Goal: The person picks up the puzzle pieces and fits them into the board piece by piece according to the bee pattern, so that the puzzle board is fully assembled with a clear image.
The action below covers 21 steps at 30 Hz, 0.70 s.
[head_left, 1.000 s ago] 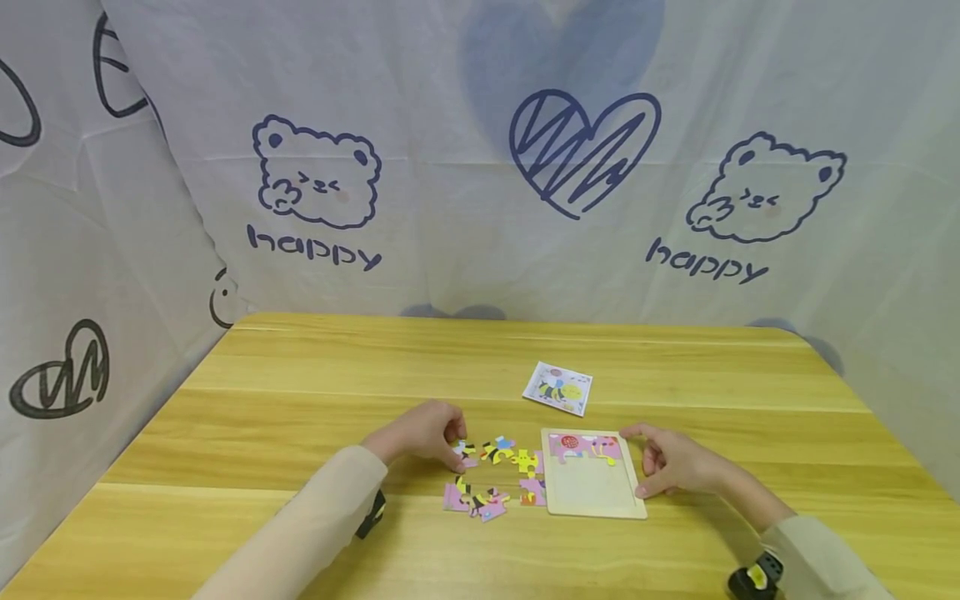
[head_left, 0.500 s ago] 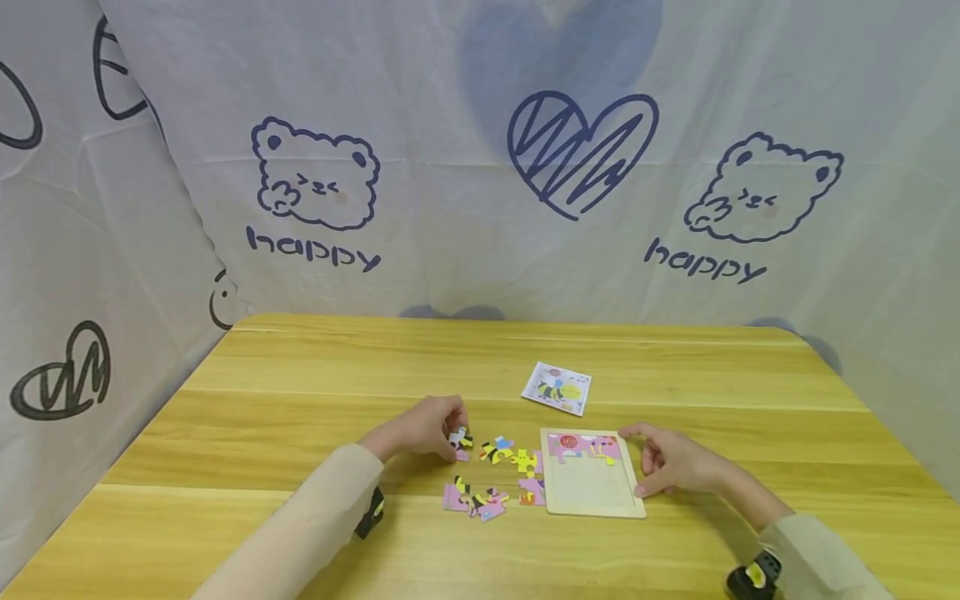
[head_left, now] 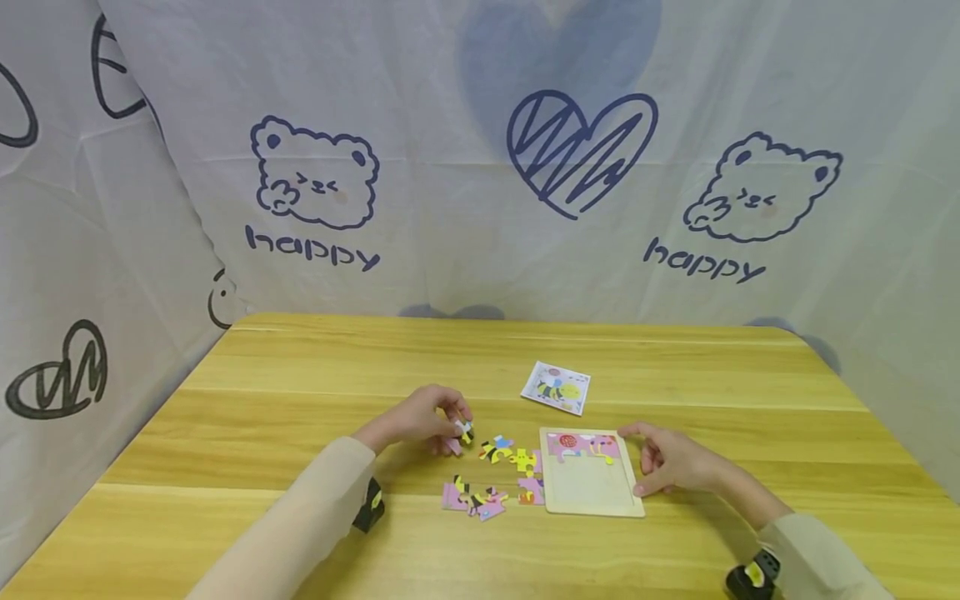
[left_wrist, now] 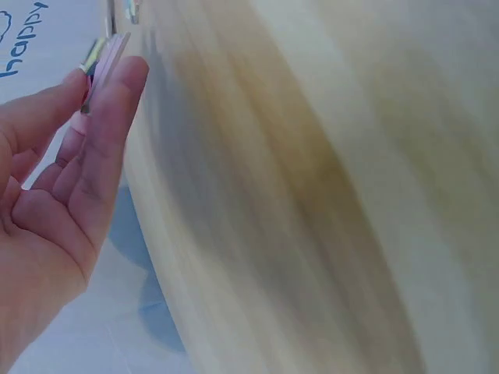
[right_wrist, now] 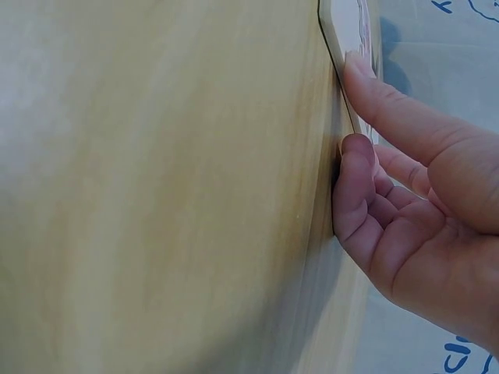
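Note:
My left hand (head_left: pixel 429 415) pinches a jigsaw piece (head_left: pixel 467 432) with pink, yellow and black print, raised a little off the table. In the left wrist view the piece (left_wrist: pixel 106 72) is seen edge-on between thumb and fingers. A square wooden puzzle tray (head_left: pixel 592 507) has joined pink pieces (head_left: pixel 585 444) along its far side; its bare bottom shows below them. My right hand (head_left: pixel 678 462) rests at the tray's right edge, thumb and forefinger spread along it. The right wrist view shows the thumb on the tray rim (right_wrist: pixel 337 35), with other fingers curled beside it.
Loose pieces lie left of the tray: a bee-striped one (head_left: pixel 495 450), a yellow one (head_left: pixel 525 460), a pink one (head_left: pixel 531 490) and a near cluster (head_left: pixel 475 500). A bee picture card (head_left: pixel 557 388) lies behind the tray. A printed cloth (head_left: pixel 450 250) hangs behind the table.
My left hand has lifted the jigsaw piece from the table and drawn it slightly back and away, tilting it. The right hand and the tray have stayed nearly still.

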Each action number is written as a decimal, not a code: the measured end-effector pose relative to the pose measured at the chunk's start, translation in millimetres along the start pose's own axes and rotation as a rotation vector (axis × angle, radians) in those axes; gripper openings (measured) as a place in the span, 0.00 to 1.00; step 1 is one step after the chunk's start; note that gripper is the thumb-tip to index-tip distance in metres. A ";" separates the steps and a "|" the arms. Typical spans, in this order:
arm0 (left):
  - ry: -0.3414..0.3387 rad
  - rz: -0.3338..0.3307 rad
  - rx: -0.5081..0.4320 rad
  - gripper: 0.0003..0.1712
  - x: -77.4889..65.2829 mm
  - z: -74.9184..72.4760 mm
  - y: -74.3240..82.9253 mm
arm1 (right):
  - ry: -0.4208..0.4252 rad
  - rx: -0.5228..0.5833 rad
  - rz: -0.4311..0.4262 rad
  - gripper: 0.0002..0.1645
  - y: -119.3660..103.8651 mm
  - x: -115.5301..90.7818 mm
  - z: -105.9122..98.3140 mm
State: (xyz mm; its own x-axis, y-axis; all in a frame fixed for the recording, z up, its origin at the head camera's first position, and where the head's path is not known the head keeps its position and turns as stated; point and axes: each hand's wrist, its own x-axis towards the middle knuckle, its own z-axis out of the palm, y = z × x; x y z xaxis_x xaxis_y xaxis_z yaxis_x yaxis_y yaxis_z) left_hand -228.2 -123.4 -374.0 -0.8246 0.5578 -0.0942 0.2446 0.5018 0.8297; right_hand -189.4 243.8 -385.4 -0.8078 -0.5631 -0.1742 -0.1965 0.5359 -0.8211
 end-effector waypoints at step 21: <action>-0.068 0.072 0.010 0.14 33.4 20.6 37.6 | 0.015 -0.020 0.023 0.47 0.3 -0.2 0.6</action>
State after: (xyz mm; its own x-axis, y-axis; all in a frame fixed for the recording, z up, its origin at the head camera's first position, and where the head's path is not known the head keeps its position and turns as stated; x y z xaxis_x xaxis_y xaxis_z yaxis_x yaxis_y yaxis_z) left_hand -236.0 -72.3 -357.3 -0.7684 0.6359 -0.0722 0.3069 0.4651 0.8304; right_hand -189.0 243.6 -386.0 -0.8205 -0.5410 -0.1848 -0.1887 0.5615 -0.8057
